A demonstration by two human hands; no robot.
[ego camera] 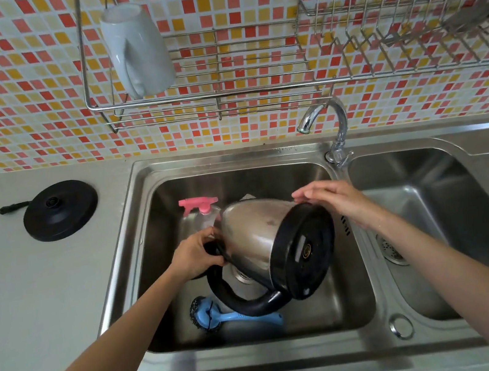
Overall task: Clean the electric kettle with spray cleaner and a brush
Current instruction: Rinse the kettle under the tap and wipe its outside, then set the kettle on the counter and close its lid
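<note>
A steel electric kettle [258, 235] with a black base and black handle lies tipped on its side over the left sink basin [154, 233], base turned toward me. My left hand [194, 253] grips its top end by the lid and upper handle. My right hand [333, 199] rests with straight fingers on the black base rim. Behind the kettle stands a clear spray bottle with a pink trigger head [198, 207], partly hidden. A blue-handled brush with a dark scrubber head [226, 314] lies on the basin floor below the kettle handle.
The kettle's black power base [59, 209] with its plug sits on the grey counter at left. A chrome tap [334, 128] stands between the two basins; the right basin [436, 218] holds nothing. Overhead hangs a wire rack [221, 92] with a white mug [136, 49].
</note>
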